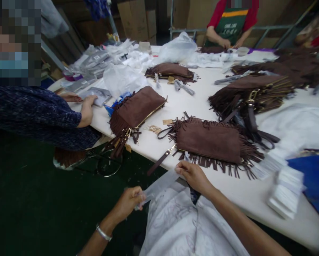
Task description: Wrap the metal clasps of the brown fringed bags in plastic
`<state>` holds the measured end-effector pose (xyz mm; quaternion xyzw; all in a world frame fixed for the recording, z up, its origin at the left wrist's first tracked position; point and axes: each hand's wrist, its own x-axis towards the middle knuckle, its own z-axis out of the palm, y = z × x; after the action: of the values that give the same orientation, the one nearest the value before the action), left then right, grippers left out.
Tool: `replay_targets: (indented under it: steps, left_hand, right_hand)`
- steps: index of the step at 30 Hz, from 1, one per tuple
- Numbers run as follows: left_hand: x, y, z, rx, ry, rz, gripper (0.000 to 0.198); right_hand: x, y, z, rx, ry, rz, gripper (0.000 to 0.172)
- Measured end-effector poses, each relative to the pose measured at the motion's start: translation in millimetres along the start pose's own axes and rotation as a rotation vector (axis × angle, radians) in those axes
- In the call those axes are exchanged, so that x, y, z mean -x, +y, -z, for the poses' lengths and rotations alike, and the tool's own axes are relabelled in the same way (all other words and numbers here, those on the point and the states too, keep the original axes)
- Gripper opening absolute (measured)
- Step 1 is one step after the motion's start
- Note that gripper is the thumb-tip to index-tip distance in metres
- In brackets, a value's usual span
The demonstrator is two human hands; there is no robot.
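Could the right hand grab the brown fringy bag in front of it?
Probably yes. The fringed bag lies just beyond the right hand with nothing between them, though that hand and the left hand are pinching a clear plastic bag.

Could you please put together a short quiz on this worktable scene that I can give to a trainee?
1. True or false: the left hand and the right hand both grip the clear plastic bag.
2. Which lies nearest the right hand? A. a fringed brown bag; B. a cardboard box; C. a roll of tape.
3. Short answer: what colour is the apron worn by the person at the far end of the table?

Key: 1 true; 2 A; 3 green.
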<state>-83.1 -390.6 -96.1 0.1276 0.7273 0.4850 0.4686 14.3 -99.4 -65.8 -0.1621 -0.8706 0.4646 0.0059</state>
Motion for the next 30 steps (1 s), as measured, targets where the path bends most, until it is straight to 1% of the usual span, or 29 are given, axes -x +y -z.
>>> replay_targets:
  steps: [3,7,10,12,14,17,20,22,24,26,28,29,30]
  left_hand:
    - [1,-2,0.4,0.011,-0.022,0.0,0.038]
    - [-2,-21,3.9,0.144,-0.039,0.056,0.036]
    - [0,-36,7.6,0.157,0.011,0.077,0.035]
    - [4,-40,9.6,0.15,0.069,0.088,0.033]
    - [9,-39,11.0,0.167,0.117,0.078,0.031]
    - [15,-31,13.3,0.191,0.165,0.055,0.033]
    - [22,-22,16.8,0.163,0.164,0.042,0.038]
    - [27,-23,19.8,0.127,0.157,0.032,0.041]
    - [31,-33,22.9,0.121,0.129,0.046,0.044]
    - [32,-50,25.2,0.144,0.046,0.109,0.047]
    - [30,-67,25.9,0.143,-0.047,0.173,0.052]
    - [27,-71,25.2,0.126,-0.064,0.182,0.052]
    - [23,-72,23.5,0.11,-0.052,0.172,0.051]
  right_hand:
    - [-3,-2,-6,-0.017,-0.016,-0.01,0.013]
    - [-2,2,-10,-0.028,-0.052,-0.005,0.015]
    - [-1,8,-9,-0.022,-0.012,-0.03,0.019]
    - [-1,11,-7,-0.016,0.004,-0.05,0.021]
    - [0,13,-4,-0.007,-0.01,-0.059,0.022]
    - [2,10,-1,0.027,-0.017,-0.069,0.027]
    - [3,4,2,0.082,0.022,-0.077,0.033]
    - [4,1,1,0.126,0.056,-0.066,0.037]
    - [4,-2,-6,0.187,0.087,-0.047,0.04]
    - [5,-3,-19,0.255,0.083,-0.027,0.041]
    - [5,-6,-36,0.297,0.039,0.001,0.04]
    - [5,-8,-45,0.304,0.007,0.019,0.04]
    - [4,-10,-53,0.302,-0.027,0.037,0.04]
